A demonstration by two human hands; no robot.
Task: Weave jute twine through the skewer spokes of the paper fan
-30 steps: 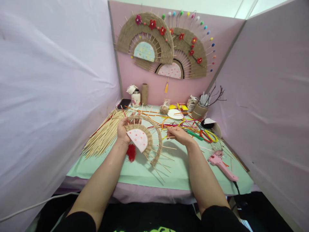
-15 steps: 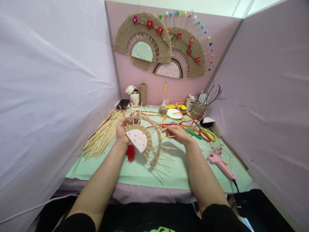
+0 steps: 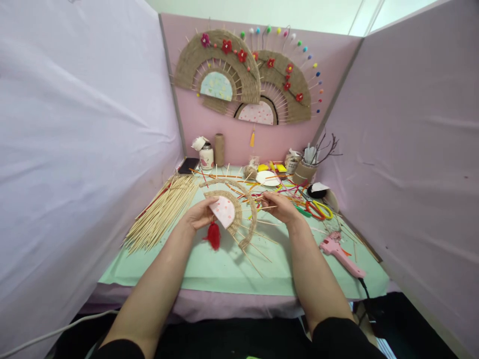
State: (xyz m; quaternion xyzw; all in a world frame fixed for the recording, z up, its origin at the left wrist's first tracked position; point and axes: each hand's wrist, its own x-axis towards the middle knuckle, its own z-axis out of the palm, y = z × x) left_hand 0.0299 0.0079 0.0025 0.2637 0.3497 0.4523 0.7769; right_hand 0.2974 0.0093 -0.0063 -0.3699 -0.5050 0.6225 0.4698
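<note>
Straw-coloured wooden sticks (image 3: 159, 217) lie in a loose heap at far left, and going across I find the left hand (image 3: 200, 214) pinching the straight edge of a small half-round fan of tan twine and sticks (image 3: 238, 212), raised over the mint-green tabletop (image 3: 224, 279). I judge it part-made: its white, pink-spotted half-circle centre (image 3: 224, 212) is on, an inner twine band (image 3: 232, 196) and a narrow outer twine band (image 3: 254, 214) are woven, and a red thread tassel (image 3: 213, 236) shows below the straight edge, but the stick ends (image 3: 254, 265) beyond are bare (the two big tan fans (image 3: 245, 75) on the pink panel (image 3: 232, 144) have far wider bands). The right hand (image 3: 279, 206) has its fingers curled together among those ends; what they pinch, I cannot tell. Further right come orange-and-yellow-handled scissors (image 3: 322, 210) and a pink glue gun (image 3: 342, 257), clutter that could, I'd say, hamper the right wrist.
</note>
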